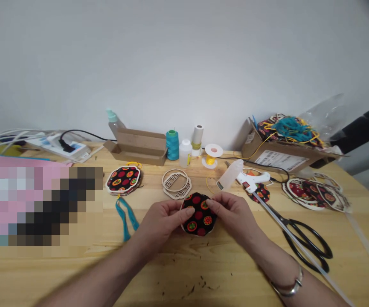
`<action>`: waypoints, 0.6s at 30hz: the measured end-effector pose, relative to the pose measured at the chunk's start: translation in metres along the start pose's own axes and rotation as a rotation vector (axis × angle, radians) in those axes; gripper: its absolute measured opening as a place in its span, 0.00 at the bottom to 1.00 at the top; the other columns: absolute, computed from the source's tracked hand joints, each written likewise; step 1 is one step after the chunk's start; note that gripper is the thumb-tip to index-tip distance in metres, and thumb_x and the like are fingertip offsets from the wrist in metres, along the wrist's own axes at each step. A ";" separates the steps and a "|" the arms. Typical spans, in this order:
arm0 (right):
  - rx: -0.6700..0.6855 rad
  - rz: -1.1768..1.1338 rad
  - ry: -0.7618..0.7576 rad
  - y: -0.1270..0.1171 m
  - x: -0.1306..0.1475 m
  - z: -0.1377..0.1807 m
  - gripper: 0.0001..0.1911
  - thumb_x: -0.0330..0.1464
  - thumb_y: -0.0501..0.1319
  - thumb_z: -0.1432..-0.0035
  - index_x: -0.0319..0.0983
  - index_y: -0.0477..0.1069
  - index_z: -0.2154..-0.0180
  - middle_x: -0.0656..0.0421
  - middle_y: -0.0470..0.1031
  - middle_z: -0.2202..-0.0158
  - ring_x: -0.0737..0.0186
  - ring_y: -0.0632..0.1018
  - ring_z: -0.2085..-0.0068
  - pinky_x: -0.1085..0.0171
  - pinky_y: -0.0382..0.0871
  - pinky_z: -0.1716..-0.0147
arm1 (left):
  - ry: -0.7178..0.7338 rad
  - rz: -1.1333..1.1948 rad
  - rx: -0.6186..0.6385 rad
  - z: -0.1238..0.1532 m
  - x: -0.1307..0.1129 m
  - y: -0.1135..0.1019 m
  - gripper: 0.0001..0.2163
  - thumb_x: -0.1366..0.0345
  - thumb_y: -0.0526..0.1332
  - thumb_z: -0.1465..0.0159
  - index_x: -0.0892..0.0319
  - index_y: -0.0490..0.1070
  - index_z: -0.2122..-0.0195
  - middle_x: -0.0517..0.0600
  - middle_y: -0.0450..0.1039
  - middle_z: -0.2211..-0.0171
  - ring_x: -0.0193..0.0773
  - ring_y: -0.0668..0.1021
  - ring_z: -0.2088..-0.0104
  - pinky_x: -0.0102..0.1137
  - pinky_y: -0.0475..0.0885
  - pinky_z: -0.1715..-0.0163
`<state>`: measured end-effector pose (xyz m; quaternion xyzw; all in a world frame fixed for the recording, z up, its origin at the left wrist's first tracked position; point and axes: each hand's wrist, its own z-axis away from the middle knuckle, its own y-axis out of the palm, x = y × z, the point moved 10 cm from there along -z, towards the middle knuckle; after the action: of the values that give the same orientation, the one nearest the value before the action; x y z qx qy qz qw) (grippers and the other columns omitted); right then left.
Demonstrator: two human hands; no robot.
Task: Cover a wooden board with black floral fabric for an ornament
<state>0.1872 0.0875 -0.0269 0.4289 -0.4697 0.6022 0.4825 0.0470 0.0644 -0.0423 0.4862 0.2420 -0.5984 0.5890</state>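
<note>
- Head view: the left hand (pixel 163 216) and the right hand (pixel 235 213) are both clamped on one black, lobed fabric piece with a pale edge (pixel 199 225), held over the light-coloured wooden table (pixel 235 273); whether it touches the wood, I cannot tell.
- The left thumb presses on the face with the fingers mostly hidden behind, probably to back the piece; the right thumb and forefinger pinch the upper right edge, seemingly to steady it.
- Pale openwork wooden frames (pixel 187 193), a translucent plastic bottle (pixel 231 174) and a white glue gun (pixel 251 178) lie just beyond, presumably for easy reach.
- The black-handled metal scissors (pixel 287 222) lie to the right, handles towards the person, likely for quick pick-up.
- The piece shows dark red discs and orange, red and green flower medallions; it looks flat and thin.
</note>
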 end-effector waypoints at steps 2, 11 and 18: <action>-0.030 -0.035 0.007 -0.003 -0.001 -0.001 0.15 0.42 0.64 0.55 0.37 0.68 0.77 0.63 0.69 0.81 0.70 0.66 0.78 0.69 0.61 0.78 | 0.002 -0.043 -0.021 0.000 -0.002 -0.002 0.12 0.61 0.67 0.50 0.60 0.77 0.65 0.51 0.80 0.70 0.38 0.78 0.72 0.28 0.71 0.72; 0.091 -0.108 -0.009 0.006 0.004 0.005 0.20 0.44 0.62 0.51 0.36 0.71 0.62 0.56 0.75 0.66 0.63 0.74 0.66 0.65 0.67 0.66 | 0.060 -0.209 -0.031 0.002 -0.006 -0.002 0.08 0.62 0.63 0.46 0.61 0.76 0.71 0.48 0.78 0.75 0.36 0.76 0.75 0.27 0.69 0.74; 0.248 0.128 -0.021 0.023 0.002 0.009 0.11 0.38 0.62 0.52 0.36 0.72 0.70 0.61 0.71 0.75 0.69 0.69 0.75 0.68 0.62 0.76 | 0.080 -0.384 0.122 0.007 -0.004 0.015 0.10 0.61 0.59 0.43 0.61 0.76 0.66 0.50 0.78 0.68 0.40 0.77 0.67 0.29 0.69 0.67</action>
<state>0.1643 0.0768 -0.0264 0.4607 -0.4230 0.6806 0.3816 0.0587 0.0571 -0.0319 0.4893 0.3168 -0.6935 0.4233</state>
